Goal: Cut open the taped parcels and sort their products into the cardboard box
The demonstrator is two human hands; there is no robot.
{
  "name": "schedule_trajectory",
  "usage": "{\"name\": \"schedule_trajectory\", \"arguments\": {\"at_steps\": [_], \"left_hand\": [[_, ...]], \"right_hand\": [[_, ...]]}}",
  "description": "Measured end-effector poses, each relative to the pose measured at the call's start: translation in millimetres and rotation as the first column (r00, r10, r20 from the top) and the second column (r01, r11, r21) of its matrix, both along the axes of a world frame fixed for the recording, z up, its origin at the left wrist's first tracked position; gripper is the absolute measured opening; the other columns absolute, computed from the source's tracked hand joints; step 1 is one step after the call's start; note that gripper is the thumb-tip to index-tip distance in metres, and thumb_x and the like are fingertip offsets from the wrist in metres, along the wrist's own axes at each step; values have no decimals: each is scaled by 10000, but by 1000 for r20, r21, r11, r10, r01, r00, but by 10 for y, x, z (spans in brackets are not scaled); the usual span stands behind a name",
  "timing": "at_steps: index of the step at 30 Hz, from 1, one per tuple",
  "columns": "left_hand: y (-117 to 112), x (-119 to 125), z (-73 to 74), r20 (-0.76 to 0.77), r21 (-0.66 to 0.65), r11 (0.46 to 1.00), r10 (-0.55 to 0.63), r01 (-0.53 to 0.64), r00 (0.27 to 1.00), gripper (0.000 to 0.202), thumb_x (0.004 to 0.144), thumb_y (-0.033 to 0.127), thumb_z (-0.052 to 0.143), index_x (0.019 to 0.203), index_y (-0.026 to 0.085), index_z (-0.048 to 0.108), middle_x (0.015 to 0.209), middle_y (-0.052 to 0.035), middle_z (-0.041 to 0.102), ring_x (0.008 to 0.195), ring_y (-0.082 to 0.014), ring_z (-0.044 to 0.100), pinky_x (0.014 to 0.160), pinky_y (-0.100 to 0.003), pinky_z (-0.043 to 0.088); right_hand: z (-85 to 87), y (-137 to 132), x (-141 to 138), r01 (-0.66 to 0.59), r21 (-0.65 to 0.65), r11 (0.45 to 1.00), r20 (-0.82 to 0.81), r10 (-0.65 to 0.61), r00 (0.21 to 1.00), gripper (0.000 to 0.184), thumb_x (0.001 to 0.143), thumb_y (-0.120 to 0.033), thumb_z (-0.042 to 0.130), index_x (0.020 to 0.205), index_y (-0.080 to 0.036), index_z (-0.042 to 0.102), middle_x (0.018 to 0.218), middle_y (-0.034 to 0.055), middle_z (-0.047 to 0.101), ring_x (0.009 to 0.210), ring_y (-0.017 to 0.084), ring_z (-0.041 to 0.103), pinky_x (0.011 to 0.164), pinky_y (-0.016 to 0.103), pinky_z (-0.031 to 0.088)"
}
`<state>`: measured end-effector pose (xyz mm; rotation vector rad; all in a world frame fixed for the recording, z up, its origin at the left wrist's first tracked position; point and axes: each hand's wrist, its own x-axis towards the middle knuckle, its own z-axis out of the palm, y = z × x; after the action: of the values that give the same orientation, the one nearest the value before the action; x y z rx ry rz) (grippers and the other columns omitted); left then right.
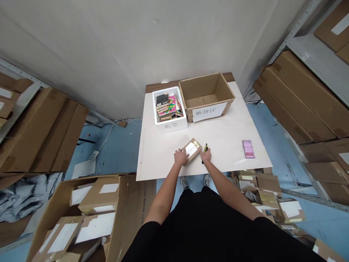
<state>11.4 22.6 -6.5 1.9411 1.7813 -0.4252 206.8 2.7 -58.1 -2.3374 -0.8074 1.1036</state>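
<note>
A pale grey wall (pixel 136 47) closes off the far side of the scene, and a white-topped table (pixel 226 145) stands against it. Near left, below the table's level, a big open carton (pixel 124 203) holds several taped parcels with white labels. On the table's far part an open cardboard box (pixel 201 85) bears a white sheet with handwriting on its near side. Just to its left is a smaller white box (pixel 180 123), filled with a jumble of colourful packets (pixel 170 105). Nearer, around the middle of the table's near half, a small brown parcel (pixel 194 147) lies slantwise, pale label up, clear tape across its far right end. At the right, well apart from it, lies a blurred pink-purple item (pixel 248 149). The left hand (pixel 180 157) grips the parcel's near left part, thumb and fingers spread over it. The right hand (pixel 206 155), by the parcel's right edge, has its fingers closed round a slim black-and-yellow cutter (pixel 205 146)
</note>
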Motion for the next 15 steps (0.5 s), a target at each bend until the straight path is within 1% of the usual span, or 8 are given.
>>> {"name": "schedule_trajectory", "arguments": {"at_steps": [1, 3, 6, 8, 10, 11, 13, 15], "left_hand": [[-92, 23, -20, 10, -4, 1000, 1, -1, 1000, 621, 1061, 476, 474, 1628, 222, 452, 1463, -213, 573, 1313, -372, 558, 1069, -476, 466], [-287, 80, -77, 70, -3, 1000, -8, 9, 998, 605, 1063, 408, 490, 1643, 244, 435, 1401, -180, 604, 1246, -318, 607, 1008, -400, 492], [-525, 130, -192, 207, -6, 999, 43, -42, 978, 615, 1075, 400, 494, 1672, 285, 404, 1361, -128, 653, 1190, -262, 655, 944, -330, 509], [-601, 76, -273, 284, -28, 994, 106, -103, 953, 614, 1090, 426, 478, 1687, 319, 383, 1369, -99, 687, 1194, -249, 671, 947, -322, 516], [-604, -83, -350, 344, -51, 987, 159, -151, 925, 618, 1092, 436, 485, 1692, 351, 369, 1426, -73, 693, 1249, -246, 665, 986, -328, 518], [-583, -202, -385, 372, -61, 983, 185, -175, 910, 622, 1086, 429, 500, 1690, 349, 376, 1468, -66, 681, 1295, -245, 650, 1018, -332, 515], [-519, -502, -448, 418, -102, 960, 278, -259, 865, 595, 1073, 407, 519, 1654, 297, 457, 1536, -77, 647, 1382, -245, 612, 1091, -337, 496], [-461, -834, -504, 436, -163, 915, 403, -370, 804, 535, 1094, 406, 448, 1577, 206, 568, 1549, -120, 638, 1428, -246, 592, 1148, -342, 471]], "right_hand": [[0, 101, 48, 20, 0, 1000, 22, -20, 1000, 569, 841, -575, 796, 1217, -225, 551, 1131, 142, 761, 1051, 296, 749, 796, 316, 591], [8, 283, 161, 33, 27, 999, 6, -34, 999, 516, 838, -531, 809, 1181, -232, 566, 1093, 123, 766, 981, 280, 756, 759, 309, 590], [28, 410, 315, 61, 65, 996, -166, -49, 985, 328, 910, -485, 749, 1034, -243, 565, 881, 45, 743, 736, 206, 732, 639, 265, 569], [50, 359, 366, 134, 72, 988, -312, -105, 944, 251, 1008, -471, 626, 957, -242, 537, 776, 15, 701, 649, 169, 701, 594, 234, 554], [86, 228, 333, 178, 48, 983, -431, -140, 891, 268, 1067, -469, 532, 933, -237, 525, 761, 24, 697, 644, 162, 698, 581, 225, 555], [109, 152, 276, 164, 35, 986, -485, -127, 865, 276, 1074, -475, 526, 941, -234, 529, 785, 38, 713, 657, 166, 704, 581, 230, 561], [164, 27, 89, 72, 19, 997, -591, -47, 805, 282, 1064, -500, 562, 982, -230, 548, 860, 72, 754, 698, 187, 725, 595, 256, 580], [219, -28, -163, -20, 35, 999, -661, 38, 749, 304, 1052, -534, 580, 1028, -232, 558, 931, 101, 780, 756, 216, 751, 621, 287, 594]]}}
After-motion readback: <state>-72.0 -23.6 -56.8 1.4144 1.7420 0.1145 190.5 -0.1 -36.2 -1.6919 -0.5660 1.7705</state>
